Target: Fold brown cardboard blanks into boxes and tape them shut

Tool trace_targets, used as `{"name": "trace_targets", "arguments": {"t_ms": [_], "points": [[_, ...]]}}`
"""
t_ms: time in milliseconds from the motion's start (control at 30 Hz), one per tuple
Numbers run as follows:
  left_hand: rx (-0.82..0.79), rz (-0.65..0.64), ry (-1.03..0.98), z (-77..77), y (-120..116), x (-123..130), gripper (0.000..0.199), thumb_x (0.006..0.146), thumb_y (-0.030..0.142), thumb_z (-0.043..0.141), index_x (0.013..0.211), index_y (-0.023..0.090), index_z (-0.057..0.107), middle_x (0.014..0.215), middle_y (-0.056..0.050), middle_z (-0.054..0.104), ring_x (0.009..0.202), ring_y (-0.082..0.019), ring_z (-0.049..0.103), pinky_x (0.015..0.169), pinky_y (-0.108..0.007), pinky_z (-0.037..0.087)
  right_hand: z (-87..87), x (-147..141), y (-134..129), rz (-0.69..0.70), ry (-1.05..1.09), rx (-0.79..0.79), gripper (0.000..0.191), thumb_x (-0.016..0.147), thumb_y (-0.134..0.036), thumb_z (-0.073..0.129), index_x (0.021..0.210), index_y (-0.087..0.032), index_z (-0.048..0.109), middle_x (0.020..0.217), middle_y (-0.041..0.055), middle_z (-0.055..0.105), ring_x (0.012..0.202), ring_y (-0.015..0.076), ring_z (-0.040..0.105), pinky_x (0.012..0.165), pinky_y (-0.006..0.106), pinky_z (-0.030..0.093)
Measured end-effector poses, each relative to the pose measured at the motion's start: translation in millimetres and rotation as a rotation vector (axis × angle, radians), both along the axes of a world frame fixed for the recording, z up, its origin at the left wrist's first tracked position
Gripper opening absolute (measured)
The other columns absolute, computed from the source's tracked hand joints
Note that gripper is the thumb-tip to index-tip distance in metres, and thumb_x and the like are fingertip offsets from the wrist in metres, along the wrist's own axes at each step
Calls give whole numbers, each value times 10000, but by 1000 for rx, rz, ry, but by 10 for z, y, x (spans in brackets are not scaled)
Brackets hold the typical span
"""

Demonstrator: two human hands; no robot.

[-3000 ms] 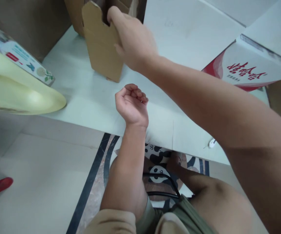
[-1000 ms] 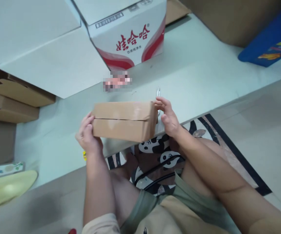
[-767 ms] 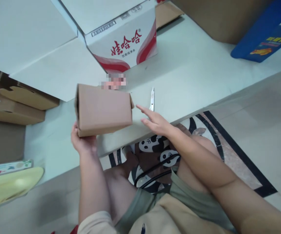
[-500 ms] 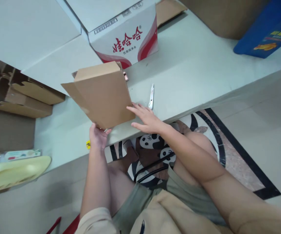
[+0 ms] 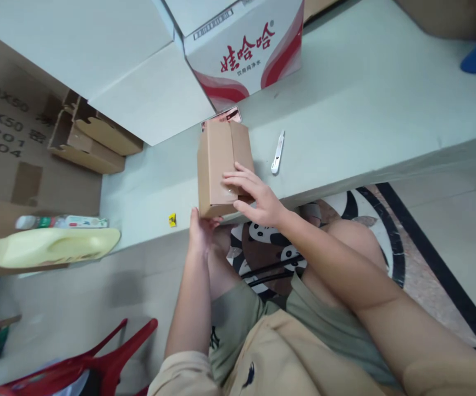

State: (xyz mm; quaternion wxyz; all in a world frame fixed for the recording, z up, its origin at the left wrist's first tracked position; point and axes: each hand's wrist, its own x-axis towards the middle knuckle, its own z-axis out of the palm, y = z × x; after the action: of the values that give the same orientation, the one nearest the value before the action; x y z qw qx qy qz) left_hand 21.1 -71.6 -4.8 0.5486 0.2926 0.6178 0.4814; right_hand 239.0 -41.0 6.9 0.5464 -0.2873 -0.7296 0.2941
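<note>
A brown cardboard box with its top flaps folded over stands near the table's front edge. My left hand grips its lower left corner, the thumb against the side. Fingers spread, my right hand rests on the near part of the box's top. Right of the box lies a white utility knife. Behind the box, a flat pinkish item shows in part; what it is cannot be made out.
A white and red carton and white boxes stand behind. Open brown boxes, a pale yellow bottle and a small yellow item are at left. A red chair is at lower left.
The view has shifted left. The large flap that stood up is now folded down over the box, and my right hand has moved onto the top.
</note>
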Motion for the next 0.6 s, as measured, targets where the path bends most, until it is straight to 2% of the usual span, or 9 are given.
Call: {"name": "trace_targets", "arguments": {"t_ms": [100,200,267,333,400,433,467,533,600], "points": [[-100,-109,19,-77,-176,134,495,794,652,651,942,183,709,778,-100,729,553,-191,648,437,-285,442,59,22,-101,-58,49,28,402,927,-348,491,1294,-231,602,1386,114,626,1389,261,536,1174,512,465],[-134,-164,80,-210,-282,269,367,739,537,745,849,189,710,710,-96,704,533,-223,652,440,-314,448,56,73,-153,-192,56,10,284,926,-317,490,1102,-248,702,1377,106,616,1390,282,530,1178,543,456],[-109,-149,137,-231,-294,321,309,739,469,769,858,190,711,748,-87,712,625,-239,696,533,-333,519,37,98,-154,-242,49,-2,255,927,-317,500,1000,-251,734,1366,95,615,1423,298,495,1196,568,433],[6,-62,241,-125,-271,344,275,739,382,791,926,200,703,902,-73,735,830,-229,723,728,-341,578,22,107,-139,-222,47,9,253,932,-323,513,989,-253,749,1306,91,645,1398,291,521,1198,570,436],[263,126,397,137,-261,374,301,712,279,819,971,209,683,1035,-51,719,1006,-188,681,912,-313,551,15,100,-119,-151,37,36,257,935,-329,522,1014,-260,757,1226,84,679,1328,270,579,1205,566,434],[419,221,458,322,-282,404,232,748,277,788,941,209,679,1000,-41,710,997,-175,671,928,-310,542,14,94,-110,-113,29,46,259,936,-333,525,1024,-265,759,1199,80,687,1295,262,600,1216,569,420],[552,229,434,535,-334,447,142,801,286,746,902,215,674,915,-24,693,916,-155,667,884,-298,549,13,88,-103,-83,24,51,263,936,-338,525,1031,-270,761,1186,76,690,1274,257,611,1230,575,400],[693,88,241,1001,-554,562,146,864,348,692,780,241,640,685,12,583,648,-136,593,668,-289,549,11,80,-93,-61,17,39,274,940,-349,519,1045,-276,761,1197,75,685,1275,259,608,1249,588,366],[675,-51,190,1437,-931,666,202,937,423,596,787,302,657,677,-7,560,649,-172,594,633,-335,569,8,81,-86,-60,14,17,282,947,-362,515,1057,-274,760,1219,79,678,1316,271,581,1253,596,354]]}}
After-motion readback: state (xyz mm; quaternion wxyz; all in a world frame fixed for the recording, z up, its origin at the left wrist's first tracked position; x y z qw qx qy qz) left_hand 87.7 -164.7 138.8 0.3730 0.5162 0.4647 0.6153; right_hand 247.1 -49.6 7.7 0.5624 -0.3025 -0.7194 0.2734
